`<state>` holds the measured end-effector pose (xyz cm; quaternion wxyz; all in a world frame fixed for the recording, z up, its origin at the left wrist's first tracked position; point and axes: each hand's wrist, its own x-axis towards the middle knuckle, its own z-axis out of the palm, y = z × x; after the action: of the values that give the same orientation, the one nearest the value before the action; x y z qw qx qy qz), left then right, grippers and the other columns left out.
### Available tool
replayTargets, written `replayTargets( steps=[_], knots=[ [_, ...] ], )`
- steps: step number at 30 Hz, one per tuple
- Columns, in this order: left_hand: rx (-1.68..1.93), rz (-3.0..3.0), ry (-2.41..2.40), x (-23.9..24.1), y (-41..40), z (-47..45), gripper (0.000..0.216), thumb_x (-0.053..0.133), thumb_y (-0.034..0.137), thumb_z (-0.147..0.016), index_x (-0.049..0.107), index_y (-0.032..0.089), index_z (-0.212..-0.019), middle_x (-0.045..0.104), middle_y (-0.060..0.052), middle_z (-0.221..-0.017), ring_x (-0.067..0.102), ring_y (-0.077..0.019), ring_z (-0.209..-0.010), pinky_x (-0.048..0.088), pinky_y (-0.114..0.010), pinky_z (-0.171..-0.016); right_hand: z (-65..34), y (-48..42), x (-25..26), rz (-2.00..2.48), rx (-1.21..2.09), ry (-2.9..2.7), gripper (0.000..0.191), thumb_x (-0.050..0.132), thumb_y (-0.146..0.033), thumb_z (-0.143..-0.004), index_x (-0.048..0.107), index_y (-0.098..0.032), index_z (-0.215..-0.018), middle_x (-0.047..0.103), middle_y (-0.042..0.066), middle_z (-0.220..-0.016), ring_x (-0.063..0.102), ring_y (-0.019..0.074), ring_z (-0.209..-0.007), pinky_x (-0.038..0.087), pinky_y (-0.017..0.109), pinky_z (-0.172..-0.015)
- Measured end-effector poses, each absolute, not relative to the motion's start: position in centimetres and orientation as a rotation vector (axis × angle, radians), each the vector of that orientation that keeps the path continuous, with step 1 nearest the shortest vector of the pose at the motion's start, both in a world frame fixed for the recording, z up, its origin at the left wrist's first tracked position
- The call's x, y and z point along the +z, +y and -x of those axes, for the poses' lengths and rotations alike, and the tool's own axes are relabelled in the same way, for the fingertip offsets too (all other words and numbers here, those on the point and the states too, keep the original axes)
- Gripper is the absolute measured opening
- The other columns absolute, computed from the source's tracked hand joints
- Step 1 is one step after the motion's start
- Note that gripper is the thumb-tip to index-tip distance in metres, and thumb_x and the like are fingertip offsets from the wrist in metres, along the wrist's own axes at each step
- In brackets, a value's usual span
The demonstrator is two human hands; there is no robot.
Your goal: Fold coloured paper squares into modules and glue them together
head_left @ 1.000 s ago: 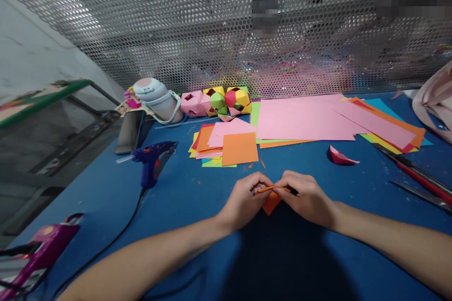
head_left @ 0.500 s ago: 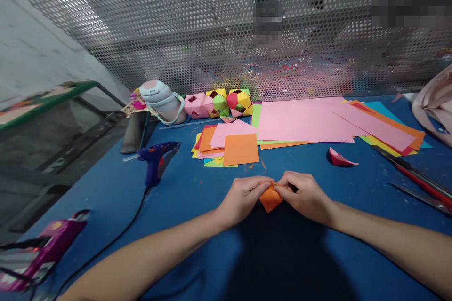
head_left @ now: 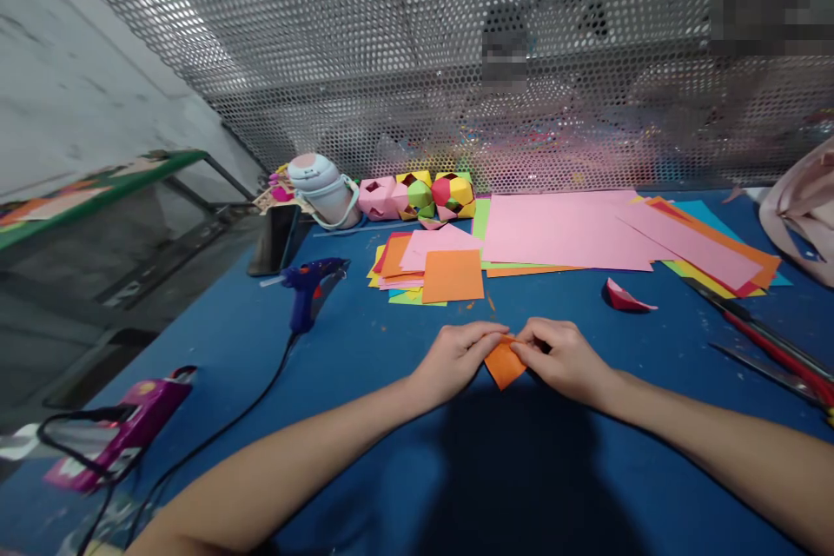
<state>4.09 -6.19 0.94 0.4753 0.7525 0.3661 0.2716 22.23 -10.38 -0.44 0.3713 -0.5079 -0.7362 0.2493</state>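
Between my two hands is a small folded piece of orange paper [head_left: 504,367], held low over the blue table with one corner pointing toward me. My left hand [head_left: 457,358] pinches its left side between thumb and fingers. On the other side, my right hand [head_left: 559,356] grips the upper right edge, thumb on the near face. The fingers cover the paper's far edge. Beyond my hands lies a stack of coloured paper squares with an orange square [head_left: 454,276] on top. A small folded red and pink paper piece [head_left: 626,296] rests past my right hand.
A blue glue gun [head_left: 308,291] stands at left, its cord running toward a purple power strip [head_left: 130,434]. Along the mesh panel are a lidded bottle [head_left: 324,191], folded paper shapes [head_left: 417,196] and large pink sheets [head_left: 560,230]. Scissors [head_left: 769,343] lie at right.
The orange paper has tilted slightly, so its near face shows flatter and squarer. Both hands keep their hold. The whole view has shifted a little, with the left-side objects appearing further right.
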Motion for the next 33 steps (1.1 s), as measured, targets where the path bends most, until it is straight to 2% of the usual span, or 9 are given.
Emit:
replayTargets(
  steps=[5,10,14,17,20,22,25,28,33],
  knots=[
    [0.648,-1.648,0.913,0.6,-5.8,-4.1,0.029,0.049,0.036,-0.083,0.069,0.016,-0.086,0.071,-0.006,-0.088,0.064,-0.0189,-0.084,0.048,-0.03,-0.081,-22.2,-10.4,-0.3,1.323,0.668,-1.879,0.015,0.052,-0.018,-0.08,0.059,-0.017,-0.066,0.057,-0.001,-0.059,0.05,0.01,-0.054,0.038,0.021,-0.053],
    [0.703,-1.262,0.828,0.5,-5.6,-3.9,0.037,0.048,0.044,-0.083,0.064,0.011,-0.089,0.07,-0.011,-0.09,0.065,-0.0217,-0.087,0.049,-0.035,-0.081,-22.3,-10.5,-0.4,1.357,0.637,-1.882,0.015,0.053,-0.018,-0.079,0.057,-0.017,-0.065,0.056,-0.002,-0.057,0.049,0.0093,-0.052,0.036,0.02,-0.05],
    [0.681,-1.656,0.859,1.1,-6.1,-4.1,0.025,0.061,0.034,-0.074,0.066,0.016,-0.091,0.07,-0.008,-0.094,0.064,-0.0193,-0.088,0.049,-0.03,-0.08,-22.2,-10.4,-0.6,1.322,0.603,-1.917,0.017,0.052,-0.018,-0.08,0.057,-0.017,-0.065,0.056,-0.002,-0.058,0.05,0.0099,-0.053,0.037,0.021,-0.051],
    [0.682,-1.895,0.93,1.4,-6.5,-4.3,0.015,0.058,0.028,-0.077,0.069,0.018,-0.078,0.071,-0.004,-0.078,0.063,-0.0161,-0.072,0.048,-0.025,-0.07,-22.1,-10.3,-0.4,1.271,0.609,-1.923,0.017,0.051,-0.02,-0.083,0.06,-0.017,-0.069,0.061,0.0,-0.064,0.054,0.0111,-0.058,0.041,0.022,-0.056],
    [0.711,-1.826,1.025,1.5,-6.6,-4.4,0.017,0.055,0.026,-0.078,0.069,0.017,-0.074,0.071,-0.003,-0.073,0.062,-0.0156,-0.068,0.047,-0.024,-0.065,-22.1,-10.2,0.0,1.299,0.621,-1.881,0.014,0.054,-0.025,-0.083,0.064,-0.018,-0.079,0.064,0.001,-0.069,0.056,0.0117,-0.06,0.042,0.023,-0.057],
    [0.73,-1.728,1.074,1.6,-6.5,-4.5,0.017,0.056,0.027,-0.076,0.069,0.016,-0.074,0.07,-0.003,-0.073,0.062,-0.0162,-0.07,0.048,-0.024,-0.065,-22.2,-10.2,0.3,1.33,0.634,-1.843,0.014,0.054,-0.027,-0.083,0.065,-0.018,-0.082,0.064,0.001,-0.07,0.056,0.0118,-0.061,0.042,0.023,-0.058],
    [0.743,-1.598,1.072,1.5,-6.5,-4.6,0.017,0.057,0.026,-0.074,0.069,0.016,-0.08,0.07,-0.003,-0.079,0.063,-0.0172,-0.076,0.049,-0.026,-0.07,-22.4,-10.1,0.5,1.337,0.656,-1.812,0.018,0.051,-0.023,-0.085,0.066,-0.018,-0.077,0.064,0.0,-0.066,0.056,0.0114,-0.06,0.042,0.023,-0.059],
    [0.74,-1.486,1.023,1.1,-6.4,-4.6,0.021,0.056,0.02,-0.072,0.068,0.016,-0.089,0.07,-0.003,-0.09,0.062,-0.0183,-0.085,0.048,-0.029,-0.078,-22.6,-10.0,0.5,1.356,0.676,-1.78,0.017,0.053,-0.023,-0.083,0.066,-0.017,-0.076,0.062,-0.001,-0.061,0.055,0.0108,-0.054,0.041,0.022,-0.054],
    [0.721,-1.275,0.908,-0.4,-6.1,-4.4,0.032,0.049,0.017,-0.073,0.066,0.014,-0.1,0.069,-0.006,-0.093,0.062,-0.0194,-0.088,0.046,-0.033,-0.083,-22.9,-9.8,0.4,1.389,0.723,-1.75,0.018,0.053,-0.024,-0.083,0.067,-0.016,-0.074,0.058,-0.003,-0.052,0.051,0.0096,-0.046,0.038,0.021,-0.048]
  ],
)
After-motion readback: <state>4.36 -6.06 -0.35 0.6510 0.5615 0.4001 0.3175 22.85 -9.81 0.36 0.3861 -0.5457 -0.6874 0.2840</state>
